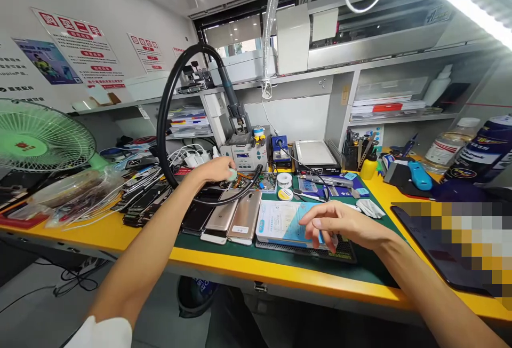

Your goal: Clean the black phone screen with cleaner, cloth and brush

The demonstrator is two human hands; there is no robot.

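- Yellow surface: spans most of the view from left to right.
- Green mat: laid flat on the surface, beneath phones and box.
- Black hose: arched high on the left, then looped low across the upper ends of the phones.
- Grey control unit: positioned at the rear, just beyond the left hand.
- Black perforated plate: set on the mat, projecting to the right from under the box.
- Blue-and-white flat box: placed right of the phones.
- Right hand: over the right end of the box, fingers spread and loosely bent, nothing held. Cannot tell contact from clearance.
- Left hand: reached forward over circuit boards, fingers curled narrow. Cannot tell firm grip from mere contact at the pale-green item.
- Two gold phones: side by side near the front edge, right of a black phone.
- Circuit boards: behind the phones, left of the reel.
- White reel: behind the box.
- Pale-green item: small, at the left fingertips, above the boards.
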